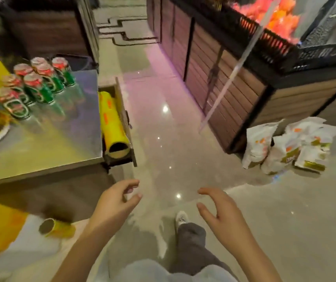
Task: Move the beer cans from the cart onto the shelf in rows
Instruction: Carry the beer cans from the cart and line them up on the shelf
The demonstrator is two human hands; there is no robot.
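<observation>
Shop aisle, glossy tile floor (163,127) | beer cans (34,84) upright, clustered on steel top (61,129) far L, no cart seen | open drawer (120,119) w/ yellow film roll (112,121) | L hand (114,202) & R hand (220,212) empty, fingers loosely curled apart, prob. between trips | snack bags (285,145) on floor R.

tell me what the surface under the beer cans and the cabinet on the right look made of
Surface: looks like brushed or polished metal, probably steel; it mirrors the beer cans faintly. Cabinet: brown horizontal slats, wood or wood-look panel in a dark frame; which one is unclear.
</observation>
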